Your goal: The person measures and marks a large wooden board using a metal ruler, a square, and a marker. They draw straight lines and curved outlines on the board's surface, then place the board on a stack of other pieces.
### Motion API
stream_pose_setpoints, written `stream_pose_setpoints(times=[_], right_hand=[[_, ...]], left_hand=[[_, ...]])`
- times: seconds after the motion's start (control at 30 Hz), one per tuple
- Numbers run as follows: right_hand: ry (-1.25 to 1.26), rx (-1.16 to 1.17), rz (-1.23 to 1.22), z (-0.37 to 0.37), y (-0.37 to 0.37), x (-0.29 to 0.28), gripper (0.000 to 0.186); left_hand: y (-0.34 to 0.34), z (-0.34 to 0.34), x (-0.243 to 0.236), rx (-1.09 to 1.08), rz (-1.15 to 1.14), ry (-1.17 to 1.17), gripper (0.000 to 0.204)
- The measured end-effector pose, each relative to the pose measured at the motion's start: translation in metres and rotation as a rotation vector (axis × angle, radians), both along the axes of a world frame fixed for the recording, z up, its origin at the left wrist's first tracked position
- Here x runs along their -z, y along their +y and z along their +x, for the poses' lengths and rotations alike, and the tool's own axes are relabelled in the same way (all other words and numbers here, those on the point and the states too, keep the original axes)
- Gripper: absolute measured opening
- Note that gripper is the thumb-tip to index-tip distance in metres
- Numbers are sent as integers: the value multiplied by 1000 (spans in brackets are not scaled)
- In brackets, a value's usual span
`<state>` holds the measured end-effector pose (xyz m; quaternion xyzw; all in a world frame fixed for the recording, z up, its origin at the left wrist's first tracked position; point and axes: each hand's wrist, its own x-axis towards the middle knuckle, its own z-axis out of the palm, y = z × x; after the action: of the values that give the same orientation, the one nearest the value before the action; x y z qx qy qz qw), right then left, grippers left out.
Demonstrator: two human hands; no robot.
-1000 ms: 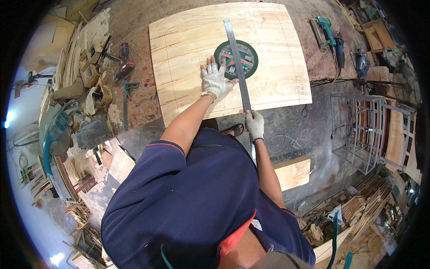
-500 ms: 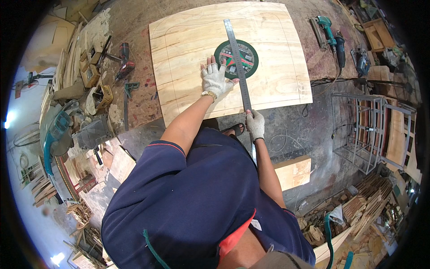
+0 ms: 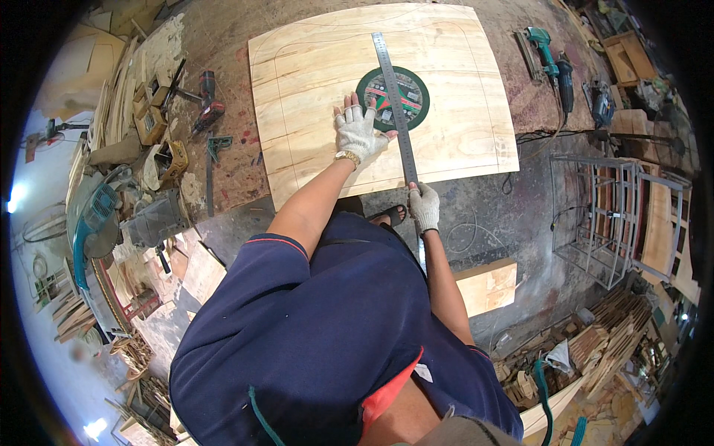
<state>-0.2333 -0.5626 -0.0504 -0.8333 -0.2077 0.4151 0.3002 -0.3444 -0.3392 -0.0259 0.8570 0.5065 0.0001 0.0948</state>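
Note:
A long metal ruler [image 3: 401,134] lies across a round green-rimmed disc [image 3: 420,113] on a pale wooden board [image 3: 320,89]. Thin pencil lines curve along the board's edges. My left hand [image 3: 358,135], in a white glove with bare fingertips, rests with fingers spread on the board, its tips at the disc's left edge and its thumb beside the ruler. At the board's near edge, my right hand [image 3: 424,207], gloved too, is closed around the ruler, whose lower end runs on past it toward my body.
On the bench left of the board lie a cordless drill [image 3: 209,102] and a square [image 3: 213,152]. A green nail gun [image 3: 543,50] lies to the right. A circular saw [image 3: 95,212] stands far left, a metal frame [image 3: 595,223] right, and a wooden block [image 3: 487,286] low on the floor.

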Motion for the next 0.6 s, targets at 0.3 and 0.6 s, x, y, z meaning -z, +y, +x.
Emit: stream_pose_setpoints(times=[0.3, 0.6], right_hand=[[-22, 5, 10, -1, 2, -10, 41], [-259, 9, 27, 5, -132, -32, 46]], left_hand=[[0, 1, -2, -4, -13, 11, 110], [-1, 0, 11, 32, 120, 4, 98]])
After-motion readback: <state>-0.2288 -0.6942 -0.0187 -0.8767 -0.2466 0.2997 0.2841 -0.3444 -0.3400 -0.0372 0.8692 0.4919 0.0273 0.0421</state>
